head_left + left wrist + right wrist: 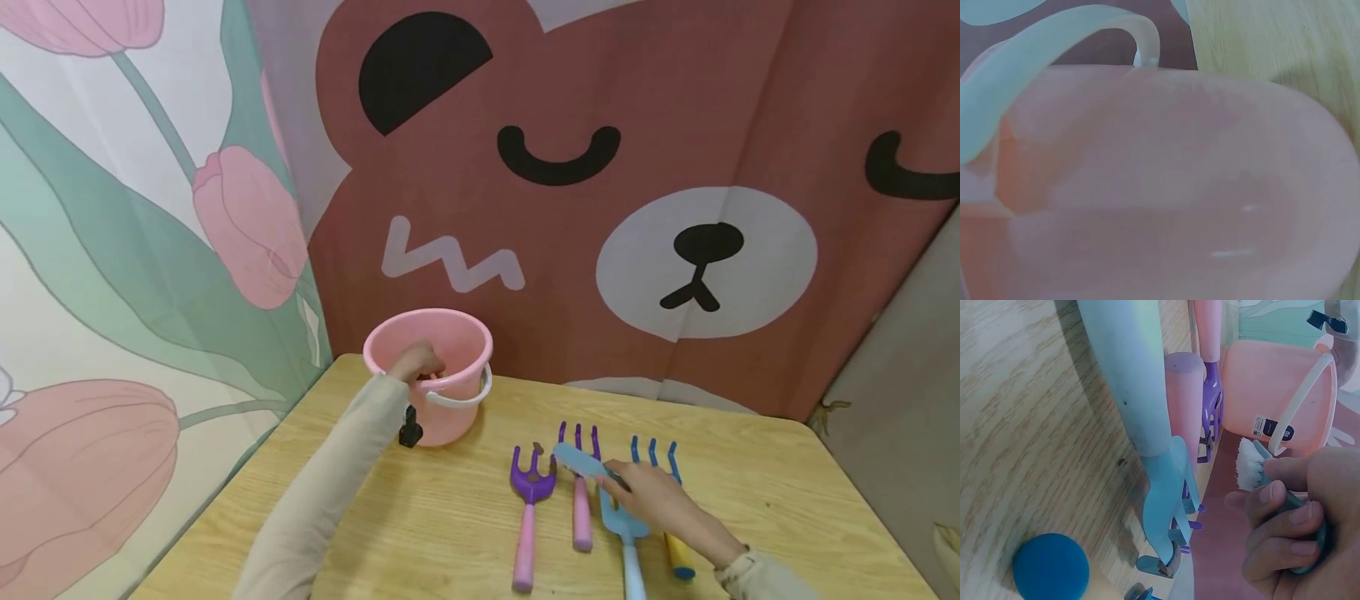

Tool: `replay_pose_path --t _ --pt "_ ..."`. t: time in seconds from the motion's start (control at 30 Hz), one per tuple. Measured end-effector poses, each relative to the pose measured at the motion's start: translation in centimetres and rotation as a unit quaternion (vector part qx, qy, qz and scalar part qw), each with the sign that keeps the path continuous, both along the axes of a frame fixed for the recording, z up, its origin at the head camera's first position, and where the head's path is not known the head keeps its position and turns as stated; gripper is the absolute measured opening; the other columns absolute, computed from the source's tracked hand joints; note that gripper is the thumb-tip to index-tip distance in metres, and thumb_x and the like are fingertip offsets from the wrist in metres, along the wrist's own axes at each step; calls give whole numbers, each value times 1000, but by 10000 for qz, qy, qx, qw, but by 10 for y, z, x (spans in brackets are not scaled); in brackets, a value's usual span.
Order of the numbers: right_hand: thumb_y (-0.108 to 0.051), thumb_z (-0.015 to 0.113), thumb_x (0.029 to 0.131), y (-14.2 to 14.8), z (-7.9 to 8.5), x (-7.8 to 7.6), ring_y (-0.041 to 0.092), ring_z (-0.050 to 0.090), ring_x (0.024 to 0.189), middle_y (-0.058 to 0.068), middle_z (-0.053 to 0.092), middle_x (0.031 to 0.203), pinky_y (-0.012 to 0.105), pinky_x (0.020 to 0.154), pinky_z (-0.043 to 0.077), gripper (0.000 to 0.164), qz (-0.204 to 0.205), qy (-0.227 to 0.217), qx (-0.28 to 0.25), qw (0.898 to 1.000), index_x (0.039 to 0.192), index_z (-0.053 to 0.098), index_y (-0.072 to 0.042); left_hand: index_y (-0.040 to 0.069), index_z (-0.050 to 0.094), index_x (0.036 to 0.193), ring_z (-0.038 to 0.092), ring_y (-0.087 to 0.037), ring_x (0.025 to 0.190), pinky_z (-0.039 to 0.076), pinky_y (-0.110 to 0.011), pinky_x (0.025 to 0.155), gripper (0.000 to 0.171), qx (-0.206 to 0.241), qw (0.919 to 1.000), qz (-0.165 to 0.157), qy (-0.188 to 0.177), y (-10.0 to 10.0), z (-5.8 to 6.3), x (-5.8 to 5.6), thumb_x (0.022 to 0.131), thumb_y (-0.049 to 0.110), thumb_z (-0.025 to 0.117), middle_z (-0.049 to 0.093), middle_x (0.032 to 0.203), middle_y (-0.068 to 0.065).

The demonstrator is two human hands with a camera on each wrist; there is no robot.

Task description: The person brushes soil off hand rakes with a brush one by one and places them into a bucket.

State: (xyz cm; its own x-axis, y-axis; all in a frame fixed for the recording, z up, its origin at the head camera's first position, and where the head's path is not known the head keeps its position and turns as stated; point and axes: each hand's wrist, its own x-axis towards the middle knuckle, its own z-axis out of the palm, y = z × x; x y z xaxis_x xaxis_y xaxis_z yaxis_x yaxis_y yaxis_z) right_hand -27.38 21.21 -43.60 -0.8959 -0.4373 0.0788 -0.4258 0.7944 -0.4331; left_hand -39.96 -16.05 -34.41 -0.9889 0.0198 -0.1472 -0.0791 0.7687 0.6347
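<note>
Left hand: reaches over the near rim into the pink bucket; fingers largely concealed, so I cannot tell whether they grip. The left wrist view offers only bucket wall and the white handle. Bucket floor and any contents below the rim: hidden.

Right hand: fingers curled round a light blue brush, its white bristles plain from the right wrist. Beneath this hand, a light blue hand fork, partly covered, handle end cut off; just right, a yellow-handled blue rake, partly masked. Left of it, two pink-handled purple forks.

Desk: open room between left forearm and forks, more right of the right hand; far edge beyond both hands, near edge out of view.
</note>
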Motion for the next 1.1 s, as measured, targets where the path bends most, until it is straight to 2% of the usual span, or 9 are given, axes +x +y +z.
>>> replay_pose_path --t 0.1,0.2,0.4,0.53,0.67,0.77,0.87,0.97,1.1 --pt "-26 58 101 0 -1 1 3 29 44 -8 43 55 20 42 29 43 63 20 3 10000 123 62 10 -4 70 76 46 -13 50 37 -22 47 14 -10 10000 23 -41 1 0 0 85 1 60 56 61 -3" --pt "-27 57 101 1 -3 2 2 33 45 -9 45 57 21 44 32 43 112 13 35 9999 123 62 10 -3 69 75 47 -14 51 38 -22 48 15 5 9999 25 -98 1 -1 0 86 1 61 57 62 -4" --pt "-26 58 101 2 -2 1 3 34 45 -8 46 56 22 43 32 42 78 20 40 10000 123 62 10 -1 63 70 47 -14 51 38 -22 48 16 204 9998 -28 -58 1 0 2 86 2 61 53 60 -3" --pt "-26 57 101 3 -2 1 4 39 45 -8 52 58 22 44 34 42 133 -26 33 9999 122 62 11 -1 60 71 44 -13 50 36 -22 47 16 331 9994 -79 6 0 2 3 87 0 59 50 59 -3" --pt "-26 56 102 5 -3 2 4 38 45 -8 53 60 23 44 34 44 163 -112 34 9998 123 61 12 -2 59 72 46 -13 50 38 -23 49 17 374 9991 -154 156 0 4 5 89 2 57 58 64 -9" --pt "-26 56 102 5 -4 3 3 35 45 -9 51 59 22 43 32 44 187 -109 26 9998 124 61 12 2 56 67 47 -14 51 40 -24 51 22 431 9988 -140 185 0 3 6 89 3 59 60 66 -10" --pt "-25 56 102 5 -5 3 3 39 46 -9 53 60 22 45 34 43 218 -72 11 9997 123 61 12 6 51 62 45 -14 51 39 -24 51 29 495 9985 -131 170 1 3 7 90 4 59 55 62 -7" --pt "-25 56 102 3 -4 3 4 43 49 -8 55 62 23 47 37 43 213 -108 -3 9997 123 61 12 3 54 66 45 -13 50 39 -25 51 25 601 9979 -141 194 1 3 7 90 4 58 53 62 -6" --pt "-27 56 102 2 -2 3 5 43 48 -6 55 62 23 47 38 45 201 -169 -62 9996 124 60 13 -6 61 84 50 -14 52 42 -23 51 15 917 9950 -130 361 1 5 7 93 4 56 61 70 -11"
